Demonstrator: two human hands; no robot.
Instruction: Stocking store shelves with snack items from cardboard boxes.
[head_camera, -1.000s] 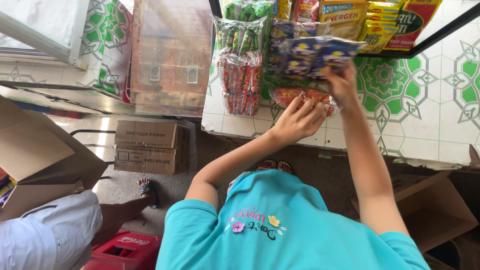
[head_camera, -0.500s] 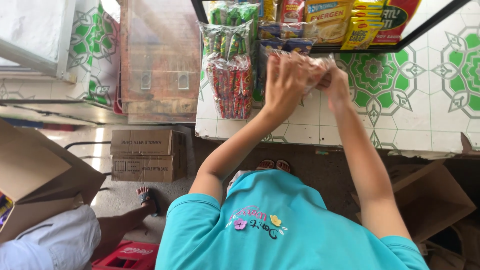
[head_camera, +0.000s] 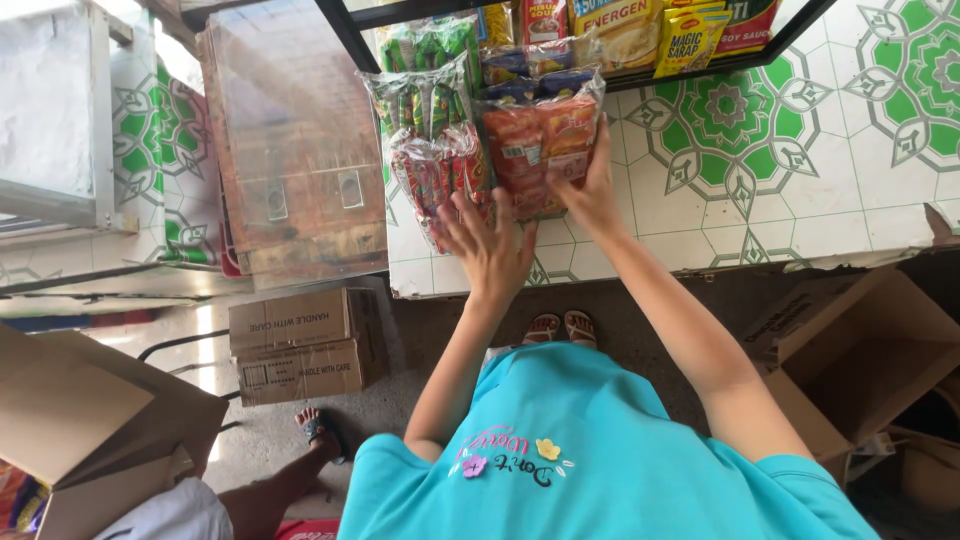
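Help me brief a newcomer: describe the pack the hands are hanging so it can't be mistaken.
Find the black wire rack against the green-patterned tiles. Below it hang clear bundles of sachets; the right hand grips the rightmost bundle, orange-red with blue on top, unlike its green-topped neighbour.

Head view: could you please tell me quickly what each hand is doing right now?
Left hand: open, fingers spread, against the hanging snack packets.
Right hand: gripping the clear bag of orange sachets.

Left hand (head_camera: 492, 247) open beside hanging sachet strips (head_camera: 428, 150), right hand (head_camera: 590, 190) holding orange packet bundle (head_camera: 540, 140), tiled wall (head_camera: 800, 150)
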